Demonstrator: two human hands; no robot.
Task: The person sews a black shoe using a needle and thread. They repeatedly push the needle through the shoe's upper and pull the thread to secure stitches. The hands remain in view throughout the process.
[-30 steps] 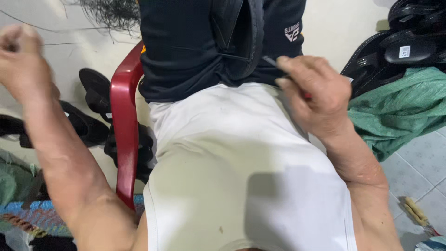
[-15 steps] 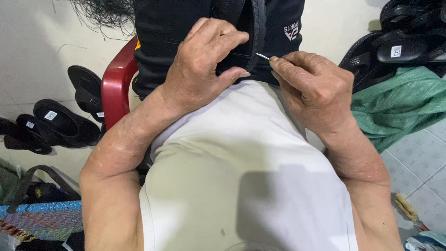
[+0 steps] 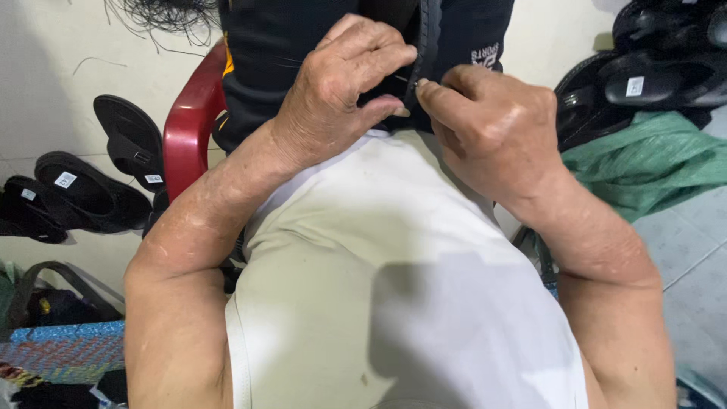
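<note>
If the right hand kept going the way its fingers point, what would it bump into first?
Most likely the left hand: the right hand points leftward at its fingertips, both pinching the dark garment. They look almost touching already.

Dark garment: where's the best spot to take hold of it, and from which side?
Pinch the dark garment at the raised fold by the seam, coming from the left as the left hand does. The right hand fills the right side, and the cloth bunches there, giving a firm grip.

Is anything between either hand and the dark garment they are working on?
Nothing visible does. The left hand already pinches the dark garment at its seam, and the right hand meets it there, fingertips on the fabric. A thin needle-like thing between them is too small to make out.
</note>
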